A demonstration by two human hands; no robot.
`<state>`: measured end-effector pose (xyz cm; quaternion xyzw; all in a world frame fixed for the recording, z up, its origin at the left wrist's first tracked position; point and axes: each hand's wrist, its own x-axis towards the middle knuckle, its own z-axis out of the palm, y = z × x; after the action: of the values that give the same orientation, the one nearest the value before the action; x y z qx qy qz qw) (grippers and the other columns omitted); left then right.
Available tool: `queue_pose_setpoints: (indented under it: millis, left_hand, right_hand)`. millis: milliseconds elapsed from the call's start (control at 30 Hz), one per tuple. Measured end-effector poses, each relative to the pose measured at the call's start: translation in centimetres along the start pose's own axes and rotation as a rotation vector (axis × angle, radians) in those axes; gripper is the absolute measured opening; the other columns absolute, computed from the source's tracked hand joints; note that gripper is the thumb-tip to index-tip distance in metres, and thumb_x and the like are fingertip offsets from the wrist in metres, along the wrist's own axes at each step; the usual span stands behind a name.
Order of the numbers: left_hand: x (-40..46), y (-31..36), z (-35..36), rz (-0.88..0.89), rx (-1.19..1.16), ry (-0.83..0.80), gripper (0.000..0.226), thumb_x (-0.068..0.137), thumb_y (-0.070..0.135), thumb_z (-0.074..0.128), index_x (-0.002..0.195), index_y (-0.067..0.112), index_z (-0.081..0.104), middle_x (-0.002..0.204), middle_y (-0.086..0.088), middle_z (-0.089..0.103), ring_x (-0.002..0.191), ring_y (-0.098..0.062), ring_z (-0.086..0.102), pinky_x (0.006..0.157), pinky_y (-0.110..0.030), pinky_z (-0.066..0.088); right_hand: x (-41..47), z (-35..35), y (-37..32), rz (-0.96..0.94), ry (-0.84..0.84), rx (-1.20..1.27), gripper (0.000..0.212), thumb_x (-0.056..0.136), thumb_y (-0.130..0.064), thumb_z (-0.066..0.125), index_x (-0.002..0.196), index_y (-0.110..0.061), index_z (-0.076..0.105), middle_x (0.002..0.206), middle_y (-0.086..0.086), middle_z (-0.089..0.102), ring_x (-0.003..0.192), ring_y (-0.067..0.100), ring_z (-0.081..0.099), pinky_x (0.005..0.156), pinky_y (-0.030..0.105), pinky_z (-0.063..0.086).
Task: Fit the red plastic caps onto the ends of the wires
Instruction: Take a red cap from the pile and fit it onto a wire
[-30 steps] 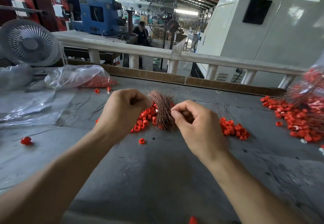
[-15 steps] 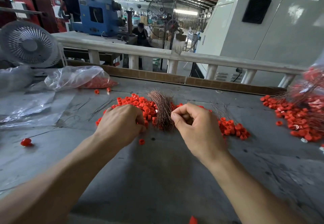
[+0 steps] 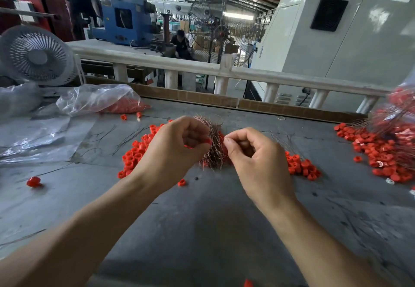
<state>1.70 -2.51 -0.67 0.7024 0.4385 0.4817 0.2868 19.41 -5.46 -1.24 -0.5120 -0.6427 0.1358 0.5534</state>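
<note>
Hands meet in the middle of the frame, above a grey table (image 3: pixel 202 230). The left hand (image 3: pixel 173 152) has its fingers curled and pinches a small red cap (image 3: pixel 208 141) at its fingertips. The right hand (image 3: pixel 256 158) is curled too, with thumb and first finger pressed close together. It seems to pinch a thin wire, but the wire is too fine to see well. The two sets of fingertips are very near each other, so I think the cap is about to go onto a wire end.

Just behind the hands lies a bundle of wires (image 3: pixel 213 152), thin and brown like a little broom. Loose caps (image 3: pixel 134 154) sit in a pile left of the bundle, and a smaller pile (image 3: pixel 303 167) sits right of it.

At the right edge of the frame there is a big heap of caps with wires poking out of it (image 3: pixel 386 152). These look like finished ones, but I cannot be sure. A clear bag (image 3: pixel 101 100) in the upper left holds more red caps.

Some work looks done, but lots is left. The bundle is thick and many caps wait on the table. One stray cap (image 3: pixel 33 181) lies alone at the left.
</note>
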Motion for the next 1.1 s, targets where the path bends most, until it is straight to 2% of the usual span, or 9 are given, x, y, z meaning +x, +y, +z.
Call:
queue_pose_setpoints:
  millis: [133,267,533,767,933,1100]
  left_hand:
    - [-0.27,0.37,0.09,0.004,-0.118,-0.039,0.027,0.083,-0.002,0.079,0.095,0.021,0.074,0.086,0.003,0.077,0.079,-0.012,0.074,0.073,-0.022,0.059]
    - [-0.18,0.40,0.13,-0.034,-0.259,-0.056,0.030,0.083,-0.009,0.075,0.094,0.018,0.075,0.082,0.001,0.076,0.072,-0.006,0.070,0.065,-0.015,0.052]
    - [-0.17,0.46,0.05,-0.052,-0.417,-0.105,0.040,0.084,-0.011,0.072,0.089,0.028,0.079,0.090,-0.004,0.075,0.083,-0.017,0.073,0.075,-0.021,0.056]
    - [-0.18,0.41,0.09,-0.111,-0.535,-0.143,0.023,0.085,-0.008,0.071,0.094,0.013,0.075,0.091,-0.014,0.072,0.083,-0.021,0.071,0.076,-0.025,0.059]
    - [-0.22,0.69,-0.03,-0.139,-0.518,-0.169,0.018,0.086,-0.001,0.071,0.100,0.009,0.074,0.092,-0.016,0.072,0.084,-0.024,0.071,0.077,-0.027,0.060]
    - [-0.29,0.79,0.17,-0.138,-0.529,-0.170,0.018,0.086,-0.003,0.070,0.102,0.005,0.072,0.092,-0.021,0.067,0.083,-0.027,0.067,0.077,-0.033,0.061]
  right_hand:
    - [-0.11,0.02,-0.38,-0.041,-0.003,0.001,0.011,0.092,-0.012,0.073,0.084,-0.020,0.074,0.073,-0.011,0.070,0.073,0.008,0.067,0.066,0.024,0.054]
    - [-0.26,0.14,-0.54,-0.053,-0.022,-0.007,0.011,0.093,-0.013,0.073,0.084,-0.020,0.074,0.072,-0.011,0.070,0.071,0.009,0.066,0.065,0.023,0.052]
    - [-0.24,0.10,-0.47,-0.043,-0.041,-0.015,0.011,0.093,-0.014,0.073,0.084,-0.021,0.075,0.072,-0.012,0.070,0.072,0.007,0.066,0.063,0.016,0.050]
    - [-0.28,0.14,-0.42,-0.037,-0.039,-0.023,0.012,0.093,-0.015,0.073,0.082,-0.022,0.074,0.070,-0.011,0.069,0.070,0.008,0.066,0.063,0.023,0.052]
    - [-0.25,0.09,-0.30,-0.027,-0.065,-0.014,0.012,0.093,-0.017,0.073,0.083,-0.023,0.073,0.070,-0.011,0.069,0.068,0.006,0.065,0.060,0.015,0.048]
    - [-0.26,0.14,-0.12,-0.037,-0.074,-0.020,0.013,0.093,-0.016,0.072,0.082,-0.022,0.073,0.070,-0.012,0.069,0.069,0.006,0.065,0.060,0.013,0.046]
